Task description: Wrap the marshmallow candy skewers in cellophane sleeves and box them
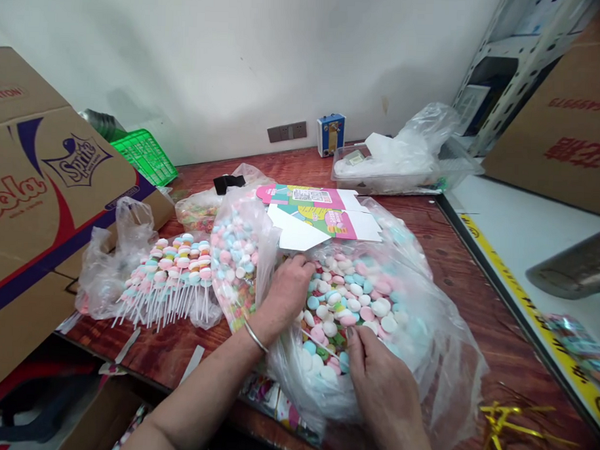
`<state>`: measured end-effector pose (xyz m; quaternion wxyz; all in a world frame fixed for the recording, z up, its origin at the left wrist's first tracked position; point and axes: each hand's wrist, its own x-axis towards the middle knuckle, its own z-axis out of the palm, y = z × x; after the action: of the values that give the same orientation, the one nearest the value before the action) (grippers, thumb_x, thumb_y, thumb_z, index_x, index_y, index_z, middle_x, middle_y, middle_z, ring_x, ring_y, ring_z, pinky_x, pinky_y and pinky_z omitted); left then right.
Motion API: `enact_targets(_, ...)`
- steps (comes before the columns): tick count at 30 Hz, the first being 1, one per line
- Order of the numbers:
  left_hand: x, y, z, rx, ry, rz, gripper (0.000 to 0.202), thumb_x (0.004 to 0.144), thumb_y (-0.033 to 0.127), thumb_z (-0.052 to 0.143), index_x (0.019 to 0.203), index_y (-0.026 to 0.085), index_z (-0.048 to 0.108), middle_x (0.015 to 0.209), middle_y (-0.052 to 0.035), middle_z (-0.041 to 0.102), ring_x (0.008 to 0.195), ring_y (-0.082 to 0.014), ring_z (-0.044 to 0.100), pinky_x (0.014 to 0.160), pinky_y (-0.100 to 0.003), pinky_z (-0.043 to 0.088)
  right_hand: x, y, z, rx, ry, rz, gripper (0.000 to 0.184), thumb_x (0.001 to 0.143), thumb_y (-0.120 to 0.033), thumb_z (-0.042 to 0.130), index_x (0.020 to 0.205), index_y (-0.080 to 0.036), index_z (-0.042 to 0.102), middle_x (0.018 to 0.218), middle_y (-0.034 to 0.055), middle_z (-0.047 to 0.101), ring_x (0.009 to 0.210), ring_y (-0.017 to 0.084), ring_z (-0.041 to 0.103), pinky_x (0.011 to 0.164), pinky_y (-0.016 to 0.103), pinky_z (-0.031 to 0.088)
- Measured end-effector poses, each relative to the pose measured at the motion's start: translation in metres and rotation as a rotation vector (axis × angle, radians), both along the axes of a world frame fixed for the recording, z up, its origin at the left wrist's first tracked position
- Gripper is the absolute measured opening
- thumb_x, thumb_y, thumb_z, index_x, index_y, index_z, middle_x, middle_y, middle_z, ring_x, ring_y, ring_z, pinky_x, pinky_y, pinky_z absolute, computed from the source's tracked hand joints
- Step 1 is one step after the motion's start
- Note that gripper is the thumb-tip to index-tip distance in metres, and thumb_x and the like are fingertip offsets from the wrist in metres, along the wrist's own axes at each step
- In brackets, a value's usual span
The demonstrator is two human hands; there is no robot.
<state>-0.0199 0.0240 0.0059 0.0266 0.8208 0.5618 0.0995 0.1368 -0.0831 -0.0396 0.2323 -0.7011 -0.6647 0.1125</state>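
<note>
A large clear plastic bag lies open before me, filled with pink, white and blue button-shaped candies and some gummy-looking pieces. My left hand reaches into its left side, fingers curled with the tips among the candies; what they hold is hidden. Inside the bag's near part, my right hand is closed, its thumb against a pink candy. A thin white stick slants across the candies between the hands. Finished-looking candy lollipops on white sticks lie piled at the left.
Flattened printed cartons rest over the bags. A second candy bag stands left of mine. Around them are a cardboard box, green basket, plastic tray, blue box and gold twist ties.
</note>
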Motion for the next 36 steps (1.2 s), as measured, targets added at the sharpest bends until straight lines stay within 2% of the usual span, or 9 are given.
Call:
enact_targets(3,0.004,0.007,0.004,0.031,0.168,-0.004,0.025,0.092,0.014,0.042,0.102,0.017,0.064,0.107,-0.012,0.06,0.096,-0.0229,0.056,0.086,-0.035,0.045,0.001,0.0,-0.002,-0.013,0.017,-0.006,0.026,0.094,-0.03,0.041,0.08,-0.022,0.062,0.063,0.0017,0.069,0.048,0.016,0.06,0.047,0.024,0.023)
enact_targets(7,0.013,0.009,0.001,0.037,0.204,0.044,0.022,0.093,0.018,0.043,0.102,0.016,0.063,0.106,-0.013,0.062,0.096,-0.0252,0.059,0.081,-0.036,0.046,-0.002,0.002,-0.003,-0.01,0.034,0.0,0.027,0.094,-0.03,0.041,0.081,-0.022,0.063,0.064,0.0021,0.07,0.05,0.016,0.062,0.048,0.024,0.024)
enact_targets(13,0.027,0.012,-0.004,-0.006,0.125,0.149,0.025,0.09,0.008,0.04,0.101,0.014,0.062,0.099,-0.0156,0.066,0.085,-0.0243,0.064,0.073,-0.033,0.048,-0.003,0.001,-0.002,0.0,0.042,0.014,0.031,0.095,-0.031,0.037,0.081,-0.022,0.063,0.064,0.0022,0.07,0.051,0.017,0.062,0.049,0.025,0.024)
enact_targets(16,0.022,0.015,-0.005,-0.038,0.053,0.171,0.024,0.09,0.011,0.042,0.099,0.014,0.064,0.092,-0.015,0.068,0.084,-0.0238,0.066,0.075,-0.033,0.048,0.0,-0.001,-0.003,0.02,0.054,0.022,0.034,0.095,-0.033,0.035,0.079,-0.022,0.062,0.062,0.0025,0.069,0.051,0.017,0.062,0.049,0.025,0.025)
enact_targets(24,0.009,0.015,-0.015,-0.056,-0.177,0.163,0.024,0.086,0.009,0.045,0.094,0.016,0.066,0.095,-0.0137,0.07,0.09,-0.025,0.065,0.082,-0.035,0.047,0.002,-0.004,0.0,-0.03,0.073,0.026,0.035,0.094,-0.035,0.033,0.079,-0.022,0.062,0.064,0.0028,0.07,0.053,0.018,0.064,0.048,0.025,0.028)
enact_targets(27,0.007,0.014,-0.013,-0.069,-0.298,0.155,0.022,0.083,0.01,0.049,0.095,0.015,0.067,0.094,-0.0121,0.07,0.091,-0.0241,0.065,0.083,-0.035,0.048,0.004,-0.004,0.001,-0.007,0.098,0.013,0.035,0.094,-0.036,0.034,0.08,-0.023,0.064,0.063,0.0027,0.07,0.053,0.019,0.065,0.047,0.025,0.03)
enact_targets(30,0.003,0.008,-0.008,-0.125,-0.429,0.116,0.022,0.081,0.012,0.054,0.099,0.015,0.066,0.091,-0.0075,0.071,0.083,-0.0179,0.065,0.076,-0.028,0.05,0.007,-0.006,0.002,0.057,0.123,-0.003,0.036,0.094,-0.037,0.034,0.083,-0.023,0.066,0.063,0.0028,0.071,0.056,0.02,0.067,0.047,0.025,0.032)
enact_targets(33,-0.003,-0.001,-0.001,-0.395,-0.785,0.087,0.024,0.079,0.02,0.062,0.102,0.014,0.066,0.086,-0.0054,0.071,0.072,-0.0137,0.065,0.064,-0.023,0.05,0.009,-0.008,0.005,0.099,0.131,-0.01,0.036,0.094,-0.038,0.035,0.086,-0.023,0.067,0.068,0.0023,0.073,0.058,0.02,0.068,0.048,0.025,0.035)
enact_targets(36,-0.009,-0.009,0.001,-0.715,-1.235,0.115,0.03,0.068,0.028,0.077,0.092,0.012,0.069,0.08,-0.0047,0.069,0.068,-0.012,0.063,0.064,-0.022,0.049,0.011,-0.009,0.007,0.109,0.139,0.003,0.035,0.094,-0.039,0.036,0.087,-0.024,0.067,0.069,0.0018,0.073,0.058,0.02,0.068,0.048,0.025,0.037)
